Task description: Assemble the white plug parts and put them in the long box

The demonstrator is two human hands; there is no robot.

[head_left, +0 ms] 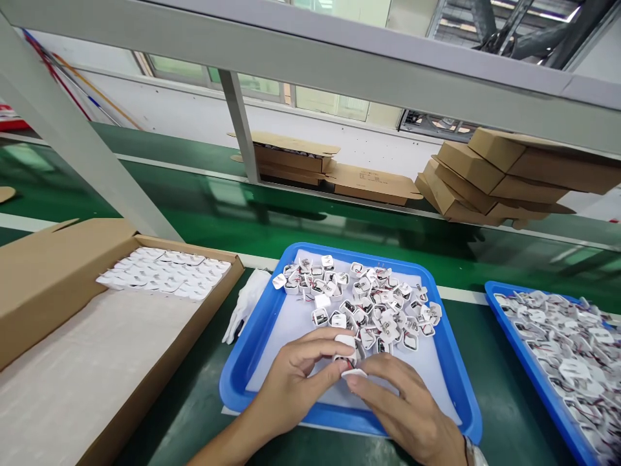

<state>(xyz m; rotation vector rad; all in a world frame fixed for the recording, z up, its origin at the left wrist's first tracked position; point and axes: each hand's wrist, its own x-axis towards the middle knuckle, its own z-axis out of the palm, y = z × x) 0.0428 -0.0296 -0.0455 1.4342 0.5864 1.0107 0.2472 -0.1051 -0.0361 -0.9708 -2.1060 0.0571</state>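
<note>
Over the near part of a blue tray [264,340], my left hand [295,375] pinches a small white housing [343,353] with red and dark wires showing at its opening. Fingers of my right hand [405,401] hold a flat white cover [354,373] beside that opening, tilted and close to my left thumb. Many similar white housings [388,323] with wires lie loosely on the tray's white lining, just beyond both hands.
An open cardboard box [233,275] at left holds rows of white parts on a pale sheet. A white glove [248,301] lies between box and tray. Another blue tray [519,353] full of parts stands right. Cardboard boxes [504,175] are stacked behind a grey frame.
</note>
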